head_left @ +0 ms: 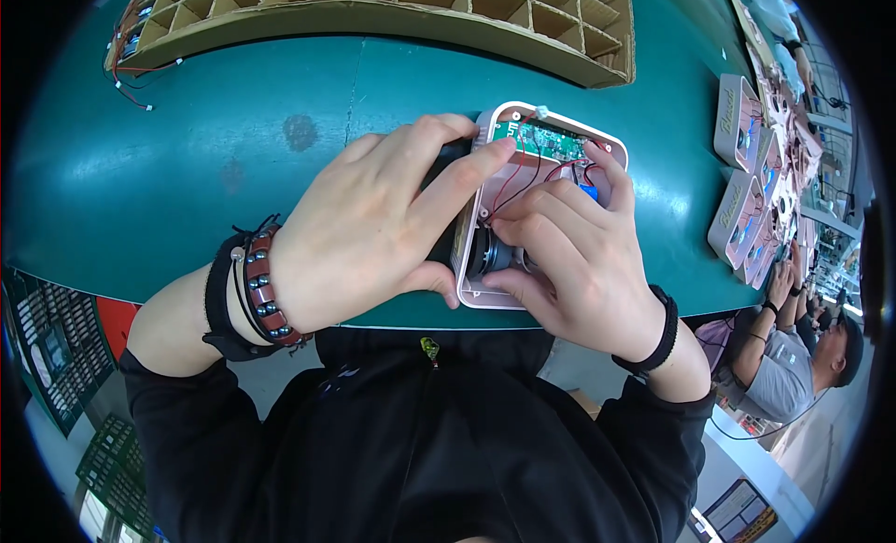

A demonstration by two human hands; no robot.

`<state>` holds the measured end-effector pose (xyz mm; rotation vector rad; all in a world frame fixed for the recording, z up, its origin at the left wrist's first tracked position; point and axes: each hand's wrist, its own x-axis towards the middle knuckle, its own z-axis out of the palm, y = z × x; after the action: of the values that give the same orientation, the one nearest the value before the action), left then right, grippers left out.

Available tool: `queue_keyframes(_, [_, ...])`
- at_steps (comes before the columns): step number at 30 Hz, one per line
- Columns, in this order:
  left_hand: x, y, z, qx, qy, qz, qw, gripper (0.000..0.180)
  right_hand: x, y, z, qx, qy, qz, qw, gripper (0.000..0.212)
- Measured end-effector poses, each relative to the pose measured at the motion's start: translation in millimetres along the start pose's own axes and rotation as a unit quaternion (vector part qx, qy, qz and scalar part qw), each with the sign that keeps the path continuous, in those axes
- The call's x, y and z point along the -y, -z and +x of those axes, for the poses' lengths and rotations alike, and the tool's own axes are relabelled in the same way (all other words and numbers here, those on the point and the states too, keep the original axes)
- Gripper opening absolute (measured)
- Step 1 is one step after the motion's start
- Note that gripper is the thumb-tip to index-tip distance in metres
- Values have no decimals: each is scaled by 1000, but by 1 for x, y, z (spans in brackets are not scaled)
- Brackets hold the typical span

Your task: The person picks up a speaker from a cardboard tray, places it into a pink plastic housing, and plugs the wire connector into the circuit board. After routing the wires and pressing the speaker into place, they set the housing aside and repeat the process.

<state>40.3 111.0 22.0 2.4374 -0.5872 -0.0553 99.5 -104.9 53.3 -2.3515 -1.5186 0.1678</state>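
A pale pink plastic speaker housing (620, 149), its inside facing up, lies near the table's front edge. Along its far side sits a green circuit board (546, 143) with red and black wires and a small white connector (542, 112). My left hand (378, 202) grips the housing's left side, thumb by the near corner, with one fingertip on the board's left end. Over the housing's right half, my right hand (581, 249) is curled, thumb and index finger close to a round black speaker (487, 252); what they pinch is hidden. A blue part (588, 190) shows beneath its fingers.
Across the green table (252, 179) stands a cardboard box (355, 19) with dividers. Loose wired parts (140, 81) lie by its left end. Several similar housings (737, 216) stand at the right edge, beyond which a co-worker (793, 366) sits.
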Motion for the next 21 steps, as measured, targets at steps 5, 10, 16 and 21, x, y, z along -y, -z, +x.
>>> queue_keyframes(5, [-1,1,0,-5,5,-6,1000,116,0,-1,2,-8,-8,26,1000,35])
queue_keyframes(10, [-2,-1,0,-8,1,-7,1000,116,4,0,3,-10,-15,22,1000,35])
queue_keyframes(16, [-10,4,-1,-75,9,-19,997,87,4,1,3,-1,-20,20,1000,33])
queue_keyframes(21, [-33,-7,-23,-120,-79,142,979,34,-3,-1,4,2,-10,27,1000,30])
